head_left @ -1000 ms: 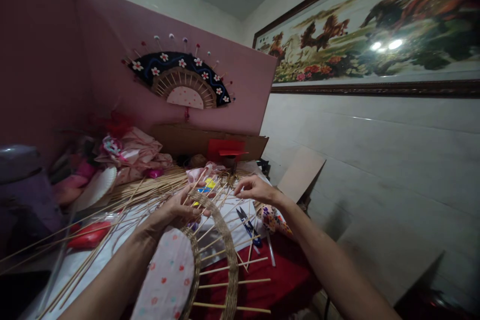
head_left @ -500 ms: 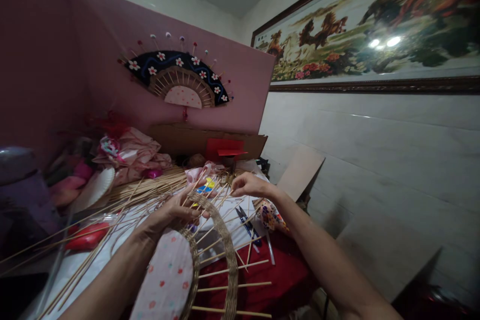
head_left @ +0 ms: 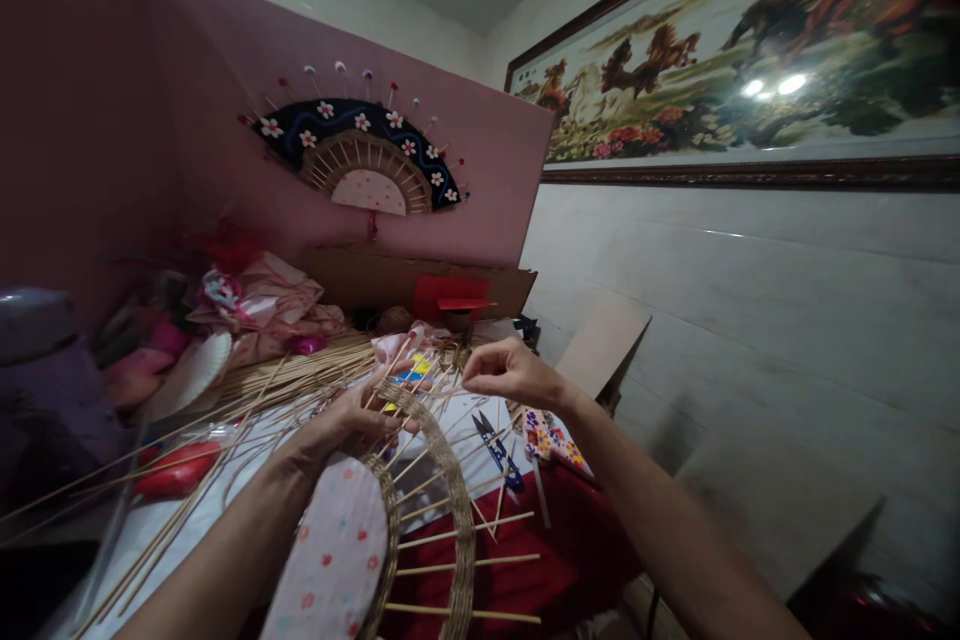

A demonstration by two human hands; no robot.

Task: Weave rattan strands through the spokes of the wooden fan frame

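A half-round fan frame (head_left: pixel 459 480) tilts in front of me, made of thin wooden sticks with a woven cord band across them. White cloth dotted with small flowers (head_left: pixel 330 545) covers its inner part. My left hand (head_left: pixel 364 417) grips the frame near its far end, thumb and fingers on the band and sticks. Just right of that end, my right hand (head_left: pixel 506 370) is pinched close to the stick tips. Whatever lies between its fingertips is too small to make out. Blue thread snips (head_left: pixel 496 450) rest on white paper below my right hand.
A finished fan (head_left: pixel 360 155) hangs on the pink board. Bundled sticks (head_left: pixel 300 375) lie at the back left beside crumpled pink cloth (head_left: pixel 274 305). A red packet (head_left: pixel 176 468) sits left of my arm. Patterned cloth (head_left: pixel 551 440) and red cloth (head_left: pixel 555 540) lie on the right.
My right hand has shifted slightly right and turned, its fingers now more curled. My left hand keeps its hold on the fan frame, which has hardly moved.
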